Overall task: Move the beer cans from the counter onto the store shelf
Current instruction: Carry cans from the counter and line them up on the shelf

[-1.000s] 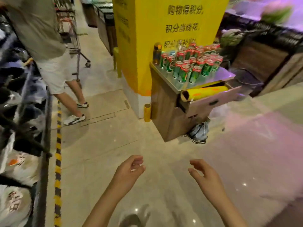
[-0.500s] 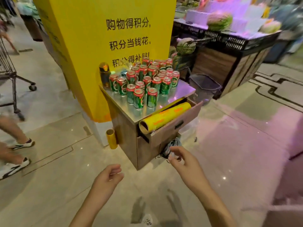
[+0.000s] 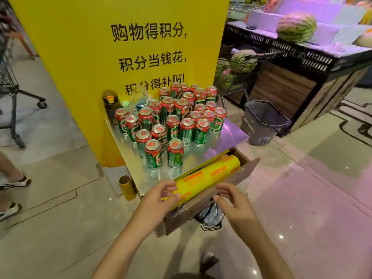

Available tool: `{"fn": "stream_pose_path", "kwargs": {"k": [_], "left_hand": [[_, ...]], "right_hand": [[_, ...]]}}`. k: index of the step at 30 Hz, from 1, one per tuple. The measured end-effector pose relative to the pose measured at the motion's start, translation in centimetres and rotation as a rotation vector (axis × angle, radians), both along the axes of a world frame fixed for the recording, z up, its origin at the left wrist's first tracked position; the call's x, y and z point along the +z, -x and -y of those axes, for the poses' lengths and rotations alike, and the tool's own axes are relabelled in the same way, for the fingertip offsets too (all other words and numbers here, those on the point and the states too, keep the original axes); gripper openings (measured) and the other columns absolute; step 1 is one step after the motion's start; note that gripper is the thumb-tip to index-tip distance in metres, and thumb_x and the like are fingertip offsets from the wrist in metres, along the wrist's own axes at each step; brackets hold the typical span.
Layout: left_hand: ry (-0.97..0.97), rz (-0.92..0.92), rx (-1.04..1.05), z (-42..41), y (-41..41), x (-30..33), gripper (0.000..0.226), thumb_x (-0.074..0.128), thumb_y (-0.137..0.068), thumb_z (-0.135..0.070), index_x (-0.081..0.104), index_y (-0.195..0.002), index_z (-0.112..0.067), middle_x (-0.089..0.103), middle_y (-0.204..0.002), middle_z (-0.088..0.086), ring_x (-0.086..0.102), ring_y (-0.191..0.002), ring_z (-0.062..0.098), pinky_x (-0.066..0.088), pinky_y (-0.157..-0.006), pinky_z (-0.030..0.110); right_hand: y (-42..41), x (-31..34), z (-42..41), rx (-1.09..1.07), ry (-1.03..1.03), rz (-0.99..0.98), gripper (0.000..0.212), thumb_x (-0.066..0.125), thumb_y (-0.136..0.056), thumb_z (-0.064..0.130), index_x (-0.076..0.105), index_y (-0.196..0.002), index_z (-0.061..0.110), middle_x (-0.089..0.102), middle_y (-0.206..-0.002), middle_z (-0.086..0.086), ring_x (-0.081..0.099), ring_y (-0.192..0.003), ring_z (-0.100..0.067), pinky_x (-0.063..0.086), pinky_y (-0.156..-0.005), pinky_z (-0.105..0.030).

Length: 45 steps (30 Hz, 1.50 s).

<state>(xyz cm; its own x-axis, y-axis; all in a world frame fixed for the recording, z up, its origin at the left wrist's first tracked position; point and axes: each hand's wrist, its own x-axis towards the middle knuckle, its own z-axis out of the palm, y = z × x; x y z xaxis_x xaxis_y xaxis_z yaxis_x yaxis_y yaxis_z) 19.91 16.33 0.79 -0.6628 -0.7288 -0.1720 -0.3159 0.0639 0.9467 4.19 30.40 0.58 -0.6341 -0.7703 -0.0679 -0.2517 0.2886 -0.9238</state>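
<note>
Several green beer cans (image 3: 174, 153) with red tops stand upright in a cluster on a small steel-topped counter (image 3: 225, 143) against a yellow pillar. My left hand (image 3: 156, 200) and my right hand (image 3: 234, 202) hover side by side just in front of the counter's near edge, over the open drawer, fingers loosely curled and holding nothing. The nearest cans stand a short way beyond my fingertips. No store shelf is in view.
An open wooden drawer (image 3: 227, 184) below the countertop holds a yellow roll of film (image 3: 209, 175). A dark flask (image 3: 110, 106) stands at the counter's back left. A grey basket (image 3: 263, 122), a fruit stand with watermelons (image 3: 296, 27), a trolley (image 3: 12, 91) and another person's legs (image 3: 10, 178) surround it.
I have walked up to the counter, so the cans are now much closer. Both hands have risen from over the floor to the counter's front edge.
</note>
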Motion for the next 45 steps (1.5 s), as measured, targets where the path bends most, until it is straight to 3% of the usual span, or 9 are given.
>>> {"fn": "stream_pose_path", "kwargs": {"k": [3, 9, 12, 16, 19, 24, 30, 37, 45], "left_hand": [[-0.039, 0.024, 0.151, 2.5, 1.6, -0.4, 0.022, 0.061, -0.088, -0.012, 0.058, -0.108, -0.020, 0.062, -0.107, -0.003, 0.058, -0.101, 0.011, 0.045, -0.074, 0.009], [-0.035, 0.070, 0.468, 6.7, 3.2, -0.5, 0.017, 0.060, -0.087, -0.006, 0.060, -0.101, -0.017, 0.063, -0.103, 0.006, 0.060, -0.096, 0.020, 0.043, -0.073, 0.020], [0.011, 0.112, 0.532, 8.3, 4.4, -0.2, 0.020, 0.060, -0.087, -0.006, 0.058, -0.106, -0.011, 0.063, -0.100, 0.005, 0.058, -0.086, 0.007, 0.040, -0.070, 0.011], [0.012, 0.108, 0.579, 11.5, 6.3, 0.3, 0.023, 0.061, -0.086, -0.004, 0.057, -0.108, -0.010, 0.064, -0.101, 0.006, 0.058, -0.086, 0.005, 0.046, -0.081, 0.020], [0.045, 0.149, 0.564, 15.3, 7.8, 0.2, 0.026, 0.065, -0.085, -0.008, 0.057, -0.109, -0.016, 0.064, -0.103, 0.004, 0.061, -0.094, 0.014, 0.047, -0.092, 0.036], [0.115, 0.156, 0.527, 21.8, 10.9, -0.2, 0.054, 0.072, -0.067, -0.033, 0.052, -0.116, -0.021, 0.059, -0.108, -0.006, 0.058, -0.097, 0.010, 0.044, -0.084, 0.026], [0.361, 0.298, 0.485, 28.4, 13.5, -2.1, 0.076, 0.082, -0.068, -0.025, 0.042, -0.131, -0.012, 0.049, -0.127, 0.008, 0.046, -0.120, 0.024, 0.035, -0.097, 0.029], [0.228, 0.206, 0.339, 30.6, 13.1, -3.4, 0.091, 0.084, -0.065, -0.019, 0.033, -0.139, -0.021, 0.047, -0.136, -0.004, 0.043, -0.123, 0.009, 0.032, -0.101, 0.024], [0.406, 0.262, 0.337, 31.9, 13.2, -4.0, 0.073, 0.088, -0.057, -0.029, 0.049, -0.118, -0.030, 0.055, -0.113, -0.010, 0.053, -0.108, 0.015, 0.041, -0.088, 0.032]], "right_hand": [[4.6, 0.1, 4.4, 0.097, -0.001, 0.023, 0.031, 0.062, -0.088, 0.010, 0.052, -0.098, 0.037, 0.058, -0.105, 0.016, 0.056, -0.109, -0.013, 0.045, -0.095, -0.031], [12.3, 0.7, 12.0, 0.295, -0.058, -0.020, 0.023, 0.060, -0.090, 0.014, 0.053, -0.109, 0.025, 0.057, -0.107, 0.013, 0.054, -0.111, -0.012, 0.043, -0.099, -0.034], [15.0, 0.9, 16.1, 0.360, -0.105, -0.024, 0.029, 0.059, -0.091, 0.016, 0.054, -0.120, 0.015, 0.057, -0.117, 0.004, 0.051, -0.114, -0.011, 0.040, -0.101, -0.032], [17.2, 0.8, 21.3, 0.382, -0.112, -0.037, 0.034, 0.063, -0.088, 0.013, 0.053, -0.120, 0.012, 0.056, -0.113, 0.003, 0.052, -0.113, -0.014, 0.041, -0.099, -0.031], [18.9, 0.7, 25.2, 0.385, -0.086, -0.039, 0.039, 0.068, -0.084, 0.013, 0.051, -0.119, 0.018, 0.057, -0.111, 0.005, 0.053, -0.112, -0.016, 0.041, -0.099, -0.033], [20.7, 0.9, 30.6, 0.276, -0.106, -0.128, 0.060, 0.074, -0.080, 0.020, 0.043, -0.131, 0.013, 0.048, -0.116, 0.004, 0.045, -0.112, -0.011, 0.036, -0.094, -0.025], [21.6, -0.3, 36.6, 0.191, -0.098, -0.135, 0.059, 0.081, -0.071, 0.021, 0.047, -0.119, 0.025, 0.053, -0.106, 0.018, 0.055, -0.100, -0.006, 0.044, -0.085, -0.025], [20.8, -2.8, 37.8, 0.080, -0.154, -0.207, 0.071, 0.085, -0.062, 0.039, 0.041, -0.116, 0.029, 0.057, -0.110, 0.011, 0.057, -0.102, -0.013, 0.048, -0.087, -0.031], [20.0, -4.0, 39.2, -0.102, -0.196, -0.385, 0.073, 0.086, -0.056, 0.044, 0.043, -0.111, 0.022, 0.064, -0.109, -0.001, 0.061, -0.099, -0.025, 0.051, -0.085, -0.044]]}}
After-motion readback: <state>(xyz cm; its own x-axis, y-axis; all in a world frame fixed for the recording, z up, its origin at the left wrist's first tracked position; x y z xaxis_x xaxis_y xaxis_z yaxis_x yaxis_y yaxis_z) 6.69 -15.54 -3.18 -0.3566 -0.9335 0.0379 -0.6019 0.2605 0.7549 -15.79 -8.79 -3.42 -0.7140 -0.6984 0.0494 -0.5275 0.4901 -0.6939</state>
